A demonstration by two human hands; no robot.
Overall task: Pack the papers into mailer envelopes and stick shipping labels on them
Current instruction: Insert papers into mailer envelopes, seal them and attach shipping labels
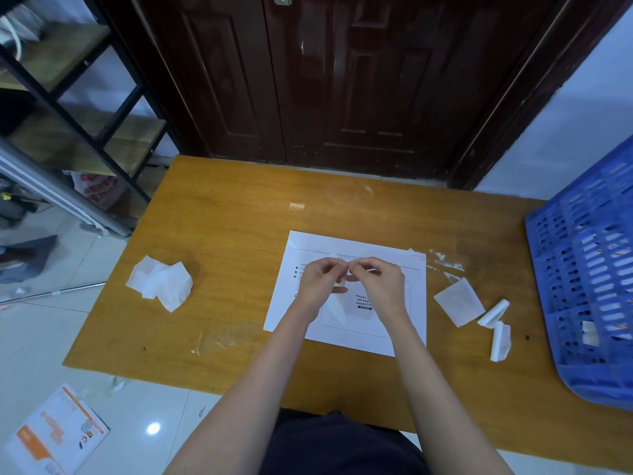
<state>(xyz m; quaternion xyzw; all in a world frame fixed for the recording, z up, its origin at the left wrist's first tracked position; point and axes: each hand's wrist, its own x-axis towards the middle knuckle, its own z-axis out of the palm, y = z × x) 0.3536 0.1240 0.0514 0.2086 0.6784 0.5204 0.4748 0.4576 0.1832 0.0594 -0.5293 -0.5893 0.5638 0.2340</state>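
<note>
A white mailer envelope (404, 303) lies flat in the middle of the wooden table (222, 234), its printed waybill box facing up. My left hand (318, 279) and my right hand (380, 282) hover close together over its upper half. Both pinch a small white sheet (337, 303), a label or its backing, that hangs between them; the fingertips meet near its top edge. The hands hide part of the envelope's print.
Crumpled white paper pieces (161, 281) lie at the table's left. A square backing sheet (459, 301), folded paper scraps (498, 329) and torn bits (445, 262) lie right of the envelope. A blue plastic crate (589, 269) stands at the right edge. An orange-printed mailer (54, 437) lies on the floor.
</note>
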